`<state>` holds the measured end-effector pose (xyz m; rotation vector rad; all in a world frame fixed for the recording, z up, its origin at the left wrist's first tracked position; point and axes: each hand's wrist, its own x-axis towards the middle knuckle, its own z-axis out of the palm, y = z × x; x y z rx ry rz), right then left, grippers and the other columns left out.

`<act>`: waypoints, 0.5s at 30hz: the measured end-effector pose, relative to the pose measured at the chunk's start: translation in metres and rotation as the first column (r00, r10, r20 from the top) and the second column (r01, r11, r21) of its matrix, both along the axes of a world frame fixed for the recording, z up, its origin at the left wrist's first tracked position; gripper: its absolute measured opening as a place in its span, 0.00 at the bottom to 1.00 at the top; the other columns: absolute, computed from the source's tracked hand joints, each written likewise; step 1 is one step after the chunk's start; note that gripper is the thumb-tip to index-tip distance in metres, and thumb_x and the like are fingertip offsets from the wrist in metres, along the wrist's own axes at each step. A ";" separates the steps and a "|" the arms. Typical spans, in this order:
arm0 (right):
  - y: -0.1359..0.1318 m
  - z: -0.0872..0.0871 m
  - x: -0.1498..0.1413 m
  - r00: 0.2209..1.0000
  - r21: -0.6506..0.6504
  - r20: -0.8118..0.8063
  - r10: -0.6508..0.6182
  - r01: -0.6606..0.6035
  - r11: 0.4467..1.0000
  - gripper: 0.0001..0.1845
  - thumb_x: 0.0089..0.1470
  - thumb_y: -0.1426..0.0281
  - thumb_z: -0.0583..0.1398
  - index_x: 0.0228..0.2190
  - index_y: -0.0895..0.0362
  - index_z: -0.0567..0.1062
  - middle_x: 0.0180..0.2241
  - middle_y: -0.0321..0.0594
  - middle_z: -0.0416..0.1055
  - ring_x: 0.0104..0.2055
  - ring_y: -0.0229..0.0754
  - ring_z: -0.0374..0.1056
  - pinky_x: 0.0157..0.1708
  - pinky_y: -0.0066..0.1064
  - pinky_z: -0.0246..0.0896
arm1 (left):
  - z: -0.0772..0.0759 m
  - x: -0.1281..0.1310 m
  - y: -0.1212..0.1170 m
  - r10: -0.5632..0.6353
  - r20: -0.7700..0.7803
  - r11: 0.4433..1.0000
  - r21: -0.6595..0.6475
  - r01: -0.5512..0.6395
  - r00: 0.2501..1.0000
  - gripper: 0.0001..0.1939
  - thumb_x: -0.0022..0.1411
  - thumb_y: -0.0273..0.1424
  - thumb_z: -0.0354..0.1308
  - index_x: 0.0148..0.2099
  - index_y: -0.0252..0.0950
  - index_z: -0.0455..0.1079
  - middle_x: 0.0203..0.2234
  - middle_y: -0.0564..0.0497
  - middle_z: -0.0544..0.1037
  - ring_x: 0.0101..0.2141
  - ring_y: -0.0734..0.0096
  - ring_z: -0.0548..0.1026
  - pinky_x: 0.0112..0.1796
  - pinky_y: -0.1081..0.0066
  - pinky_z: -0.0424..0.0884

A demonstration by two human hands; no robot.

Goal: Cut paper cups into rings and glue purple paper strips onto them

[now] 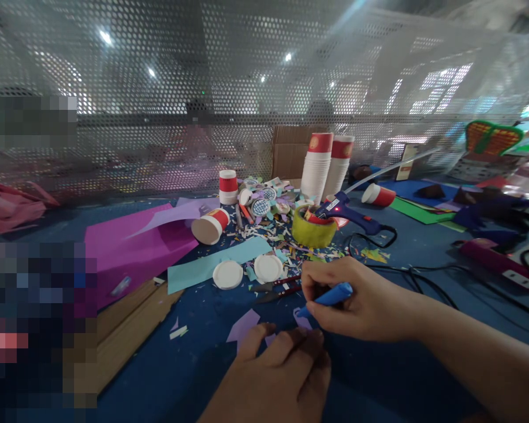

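Between the fingertips of my right hand (357,299) is a blue marker (334,294), its tip pointing down at a small purple paper piece (304,320). My left hand (280,373) lies palm down with fingers spread, its fingertips on the paper. Another purple paper piece (243,326) sticks out past its left side, partly covered by the fingers. Just beyond both hands, dark scissors (268,289) rest on the blue tabletop. Two white discs (228,275), which look like cup bottoms, lie behind them near a light blue paper strip (194,271).
A blue glue gun (352,218) with a lit red light leans on a yellow tape roll (306,234). Stacked paper cups (316,173) stand behind paper scraps (271,202). Magenta sheets (127,247) and cardboard (132,335) lie left. Black cables (423,282) and a power strip (494,258) lie right.
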<state>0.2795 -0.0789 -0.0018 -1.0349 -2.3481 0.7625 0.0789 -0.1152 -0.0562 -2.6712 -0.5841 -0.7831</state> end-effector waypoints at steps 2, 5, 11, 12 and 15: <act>0.000 0.000 0.000 1.000 0.001 -0.002 0.005 -0.005 1.000 0.07 0.48 0.80 0.58 0.25 0.57 0.65 0.24 0.30 0.64 0.24 0.31 0.57 0.23 0.22 0.52 | -0.001 0.000 0.000 -0.004 0.004 1.000 -0.002 0.004 1.000 0.16 0.73 0.29 0.43 0.46 0.39 0.74 0.42 0.58 0.82 0.43 0.72 0.74 0.42 0.66 0.61; 0.000 0.000 0.001 1.000 0.017 -0.001 -0.010 0.010 1.000 0.07 0.48 0.78 0.58 0.25 0.56 0.65 0.23 0.30 0.64 0.24 0.31 0.57 0.23 0.23 0.52 | -0.002 -0.001 0.000 -0.007 -0.008 1.000 -0.012 0.007 1.000 0.16 0.73 0.29 0.43 0.46 0.39 0.74 0.42 0.57 0.82 0.43 0.71 0.74 0.42 0.67 0.62; 0.001 0.000 0.004 0.997 0.080 -0.044 -0.061 0.065 0.995 0.05 0.50 0.76 0.57 0.26 0.56 0.66 0.24 0.31 0.65 0.24 0.33 0.58 0.24 0.24 0.54 | 0.001 -0.001 0.001 -0.009 0.010 1.000 0.003 0.009 1.000 0.15 0.72 0.28 0.44 0.46 0.38 0.73 0.42 0.58 0.82 0.43 0.73 0.75 0.43 0.68 0.63; 0.001 0.000 0.004 0.997 0.089 -0.055 -0.063 0.068 0.994 0.05 0.50 0.76 0.57 0.26 0.56 0.66 0.23 0.31 0.64 0.24 0.33 0.58 0.24 0.24 0.54 | 0.005 -0.002 0.002 -0.016 0.005 1.000 -0.002 0.016 1.000 0.14 0.72 0.28 0.45 0.46 0.38 0.73 0.42 0.58 0.82 0.43 0.73 0.75 0.44 0.69 0.63; 0.000 0.001 0.003 0.993 0.114 -0.098 -0.062 0.073 0.991 0.05 0.51 0.76 0.57 0.26 0.57 0.66 0.23 0.31 0.63 0.23 0.32 0.57 0.23 0.24 0.54 | 0.023 -0.011 0.004 -0.064 -0.045 0.997 -0.055 0.062 0.997 0.13 0.71 0.33 0.48 0.47 0.39 0.73 0.42 0.56 0.82 0.42 0.71 0.77 0.44 0.69 0.66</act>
